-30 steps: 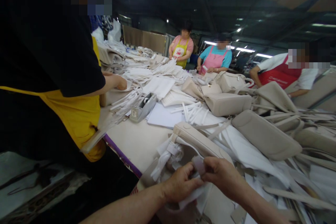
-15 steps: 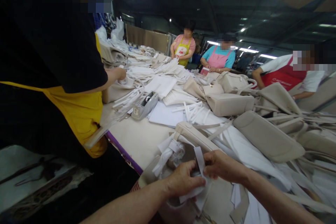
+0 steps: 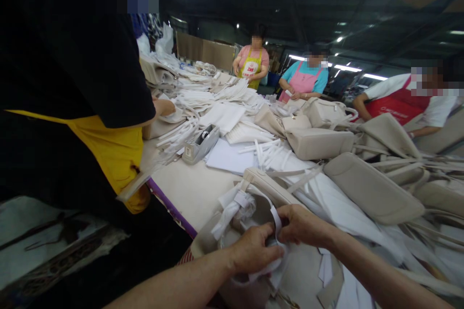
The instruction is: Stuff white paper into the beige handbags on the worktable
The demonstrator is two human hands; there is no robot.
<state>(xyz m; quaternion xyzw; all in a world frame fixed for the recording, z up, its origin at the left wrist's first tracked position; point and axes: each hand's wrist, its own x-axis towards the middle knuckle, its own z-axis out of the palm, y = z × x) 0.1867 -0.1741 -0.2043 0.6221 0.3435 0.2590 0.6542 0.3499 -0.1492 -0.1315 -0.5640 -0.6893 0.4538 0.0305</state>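
Note:
A beige bag (image 3: 208, 239) stands at the near table edge, its top open, with white wrapping (image 3: 235, 207) bunched around its strap parts. My left hand (image 3: 255, 249) is closed at the bag's opening, thumb and fingers pinching white wrapping. Just to its right, my right hand (image 3: 295, 224) pinches a narrow white strip (image 3: 276, 222), which curves up between both hands. The fingertips of both hands are partly hidden by the wrapping.
A tape dispenser (image 3: 201, 145) and white sheets (image 3: 230, 156) lie beyond the bag. Beige bags (image 3: 373, 188) and straps pile up on the right. A person in a yellow apron (image 3: 105, 149) stands close at left; several people work across the table.
The white strip, upright and straight before, now bends over in a curve toward the wrapping. My right hand has shifted slightly, and the view has moved a little.

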